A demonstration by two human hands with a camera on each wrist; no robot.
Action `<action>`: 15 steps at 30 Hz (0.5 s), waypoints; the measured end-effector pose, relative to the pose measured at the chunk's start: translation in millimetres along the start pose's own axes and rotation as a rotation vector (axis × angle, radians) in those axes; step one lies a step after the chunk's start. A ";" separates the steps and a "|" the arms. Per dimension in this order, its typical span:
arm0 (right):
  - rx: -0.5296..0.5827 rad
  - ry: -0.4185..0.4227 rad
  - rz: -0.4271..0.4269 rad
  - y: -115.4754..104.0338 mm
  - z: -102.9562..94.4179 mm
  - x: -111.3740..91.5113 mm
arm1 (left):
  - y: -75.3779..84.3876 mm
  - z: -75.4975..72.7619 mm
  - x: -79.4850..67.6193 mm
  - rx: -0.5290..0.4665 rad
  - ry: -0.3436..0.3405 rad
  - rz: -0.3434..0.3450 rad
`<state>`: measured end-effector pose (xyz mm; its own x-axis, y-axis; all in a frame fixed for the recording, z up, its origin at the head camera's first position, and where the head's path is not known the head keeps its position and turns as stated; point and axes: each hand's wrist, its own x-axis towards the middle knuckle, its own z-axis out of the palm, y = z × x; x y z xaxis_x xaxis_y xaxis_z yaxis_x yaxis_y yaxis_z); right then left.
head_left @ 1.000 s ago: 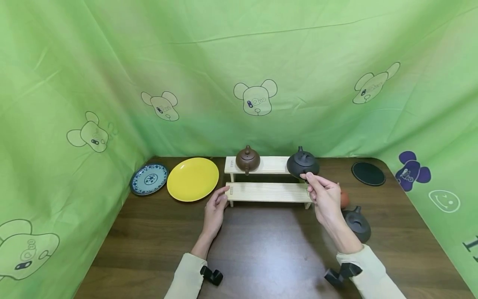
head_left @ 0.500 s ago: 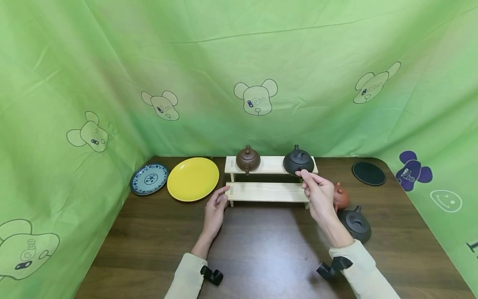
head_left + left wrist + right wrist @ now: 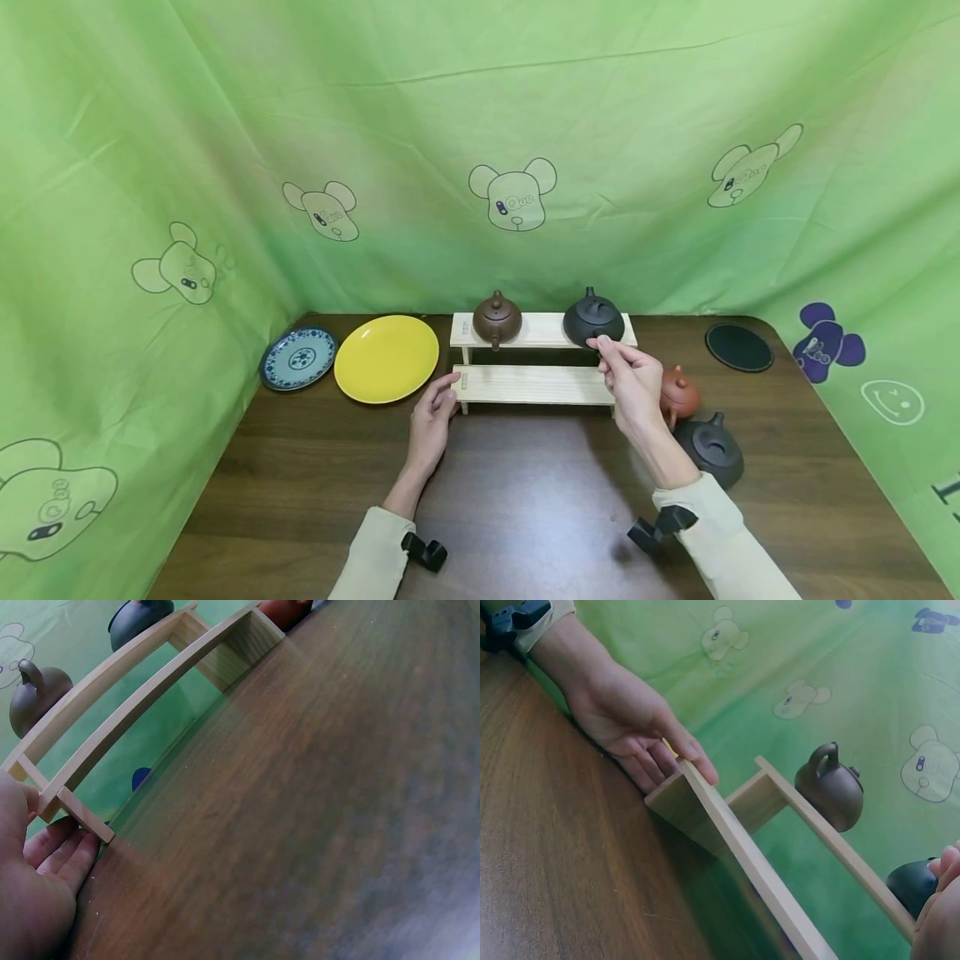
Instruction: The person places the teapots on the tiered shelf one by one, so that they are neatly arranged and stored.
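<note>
A two-step pale wooden stand [image 3: 528, 385] stands at the back of the table. My left hand [image 3: 431, 425] holds the left end of its lower step; in the right wrist view the thumb lies along the board and the other fingers are by the leg. At the right of the upper step is a black teapot [image 3: 593, 320]. My right hand [image 3: 637, 392] pinches this teapot at its near side with thumb and forefinger, partly hiding the part it grips. A brown teapot [image 3: 497, 322] sits upright on the upper step's left side, also seen in the left wrist view.
Right of the stand are an orange-red teapot [image 3: 679, 395] and a dark grey teapot [image 3: 712, 450], both close to the right forearm. A black round mat [image 3: 739, 347] lies at the back right. Leftward lie a yellow plate [image 3: 386, 360] and a blue patterned plate [image 3: 298, 359]. Green cloth [image 3: 420, 125] encloses the table.
My right hand has moved left with the black teapot, from the upper step's right end further inward. More of the orange-red teapot now shows. The left hand keeps its place on the stand.
</note>
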<state>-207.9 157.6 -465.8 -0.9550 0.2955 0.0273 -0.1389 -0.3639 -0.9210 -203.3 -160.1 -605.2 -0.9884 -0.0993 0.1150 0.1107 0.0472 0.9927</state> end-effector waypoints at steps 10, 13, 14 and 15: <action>-0.020 0.001 0.031 -1.3 2.8 2.0 | 1.1 0.2 0.4 -0.015 -0.004 0.002; -0.020 -0.008 0.057 -2.1 2.2 1.9 | 0.5 -0.2 0.2 -0.022 -0.008 -0.005; -0.020 -0.012 0.066 -2.5 1.9 1.9 | 0.4 -0.1 0.3 -0.025 -0.009 -0.007; -0.019 -0.017 0.074 -3.0 1.6 1.9 | 0.4 -0.2 0.3 -0.028 -0.010 -0.009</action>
<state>-209.7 157.8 -462.3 -0.9668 0.2533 -0.0347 -0.0629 -0.3672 -0.9280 -203.6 -160.3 -604.8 -0.9903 -0.0895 0.1062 0.1049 0.0189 0.9943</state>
